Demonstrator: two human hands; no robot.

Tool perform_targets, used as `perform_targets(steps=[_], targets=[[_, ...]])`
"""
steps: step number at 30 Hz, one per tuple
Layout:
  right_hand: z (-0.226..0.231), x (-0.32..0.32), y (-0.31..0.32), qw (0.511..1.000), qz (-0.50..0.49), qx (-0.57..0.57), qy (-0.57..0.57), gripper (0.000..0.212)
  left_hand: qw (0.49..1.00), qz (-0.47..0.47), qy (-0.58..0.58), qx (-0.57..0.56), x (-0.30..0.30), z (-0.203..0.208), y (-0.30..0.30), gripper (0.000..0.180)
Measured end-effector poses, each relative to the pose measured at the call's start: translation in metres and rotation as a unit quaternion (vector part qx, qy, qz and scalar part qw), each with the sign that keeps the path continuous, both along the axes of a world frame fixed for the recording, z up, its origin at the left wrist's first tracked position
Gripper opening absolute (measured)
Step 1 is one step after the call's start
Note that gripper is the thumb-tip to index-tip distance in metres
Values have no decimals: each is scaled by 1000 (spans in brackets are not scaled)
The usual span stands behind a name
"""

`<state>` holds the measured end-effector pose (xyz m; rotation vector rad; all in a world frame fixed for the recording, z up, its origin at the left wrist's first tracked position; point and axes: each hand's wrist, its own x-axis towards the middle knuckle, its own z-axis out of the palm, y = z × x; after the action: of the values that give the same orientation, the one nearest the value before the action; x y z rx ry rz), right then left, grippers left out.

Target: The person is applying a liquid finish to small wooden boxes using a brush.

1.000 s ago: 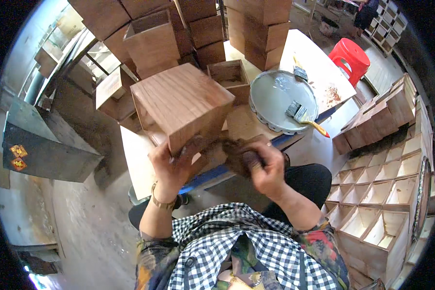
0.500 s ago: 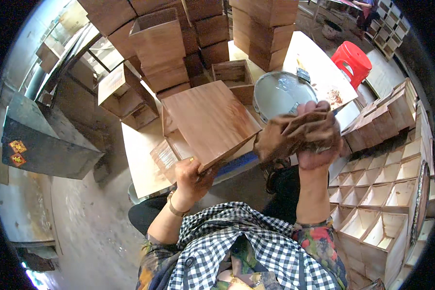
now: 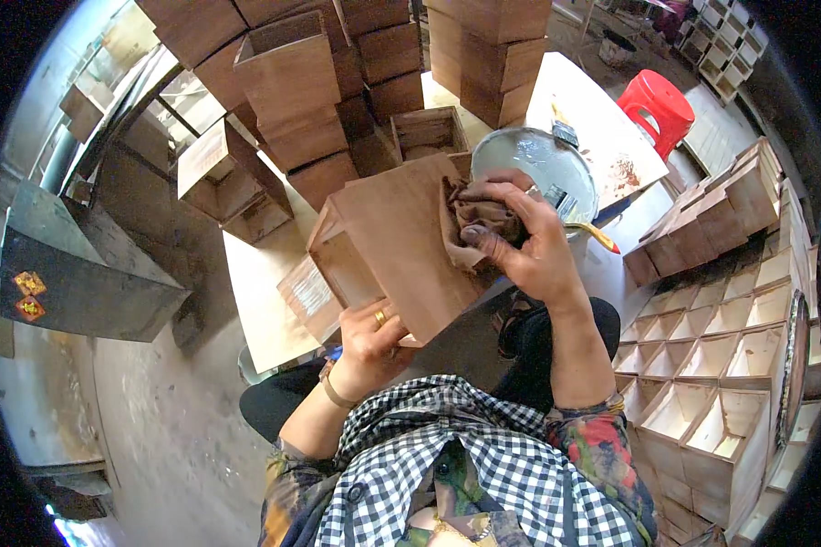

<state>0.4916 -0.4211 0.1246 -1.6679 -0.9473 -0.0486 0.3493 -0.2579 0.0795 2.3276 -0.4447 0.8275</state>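
Observation:
A brown wooden box (image 3: pixel 401 242) is tilted in front of me, its open side facing left. My left hand (image 3: pixel 372 339) grips its near lower edge, fingers wrapped over the rim. Bunched in my right hand (image 3: pixel 529 232) is a brown rag (image 3: pixel 474 223), pressed against the right part of the box's upper face. Just beyond that hand stands a round bucket (image 3: pixel 517 149) with pale grey liquid. A brush (image 3: pixel 597 235) with a yellow and red handle lies across the bucket's rim, its bristle end inside.
Stacks of brown boxes (image 3: pixel 292 100) rise at the back of the pale table (image 3: pixel 255 314). Another brush (image 3: pixel 564 134) lies beyond the bucket. A red stool (image 3: pixel 657 109) stands at the far right. Rows of open boxes (image 3: pixel 693 365) fill the right side; a dark cabinet (image 3: pixel 82 273) is at left.
My right hand has brought the rag from beside the bucket leftward onto the box. The box has turned, showing more of its open side. The brush in the bucket is now uncovered.

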Motion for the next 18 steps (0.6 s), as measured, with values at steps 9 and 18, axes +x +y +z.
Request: perform_targets(steps=[9,18], targets=[[-11,-16,-16,994,-57,-28,-87,23,998,43,34,-5,-1,-16,-4,22],[-7,-30,-16,985,-77,115,-100,21,971,183,-29,-149,2,-15,19,10]])
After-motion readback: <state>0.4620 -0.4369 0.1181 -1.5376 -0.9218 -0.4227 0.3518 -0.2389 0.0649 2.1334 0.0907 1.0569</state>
